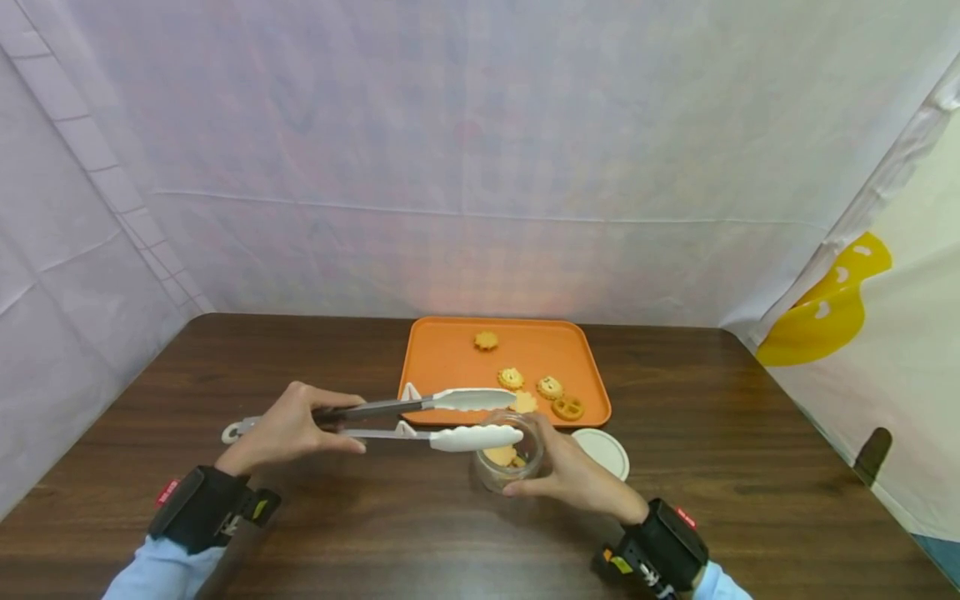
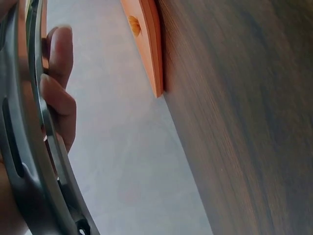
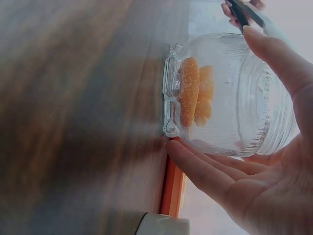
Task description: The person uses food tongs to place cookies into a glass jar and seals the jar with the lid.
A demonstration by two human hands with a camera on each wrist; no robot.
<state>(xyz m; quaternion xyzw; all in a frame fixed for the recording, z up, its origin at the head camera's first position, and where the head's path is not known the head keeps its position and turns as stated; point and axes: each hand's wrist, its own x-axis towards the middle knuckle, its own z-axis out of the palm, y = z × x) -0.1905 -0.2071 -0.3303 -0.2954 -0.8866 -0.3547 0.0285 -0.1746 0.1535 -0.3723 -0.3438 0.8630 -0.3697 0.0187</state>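
Note:
My left hand (image 1: 288, 425) grips a pair of tongs (image 1: 477, 438) with dark handles and white scalloped tips. The tongs' arms are spread apart, and their tips overlap the jar's mouth in the head view. Around a clear glass jar (image 1: 493, 478) curve the thumb and fingers of my right hand (image 1: 573, 471). Standing upright on the table, the jar has cookies (image 3: 190, 90) lying at its bottom. In the left wrist view, the dark tong handle (image 2: 29, 166) crosses in front of the fingers.
Behind the jar lies an orange tray (image 1: 442, 358) with several cookies, among them a scalloped one (image 1: 486, 341) and a pretzel-shaped one (image 1: 567, 407). A round white lid (image 1: 602, 453) rests right of the jar. White cloth (image 1: 465, 150) hangs behind the brown table (image 1: 390, 542).

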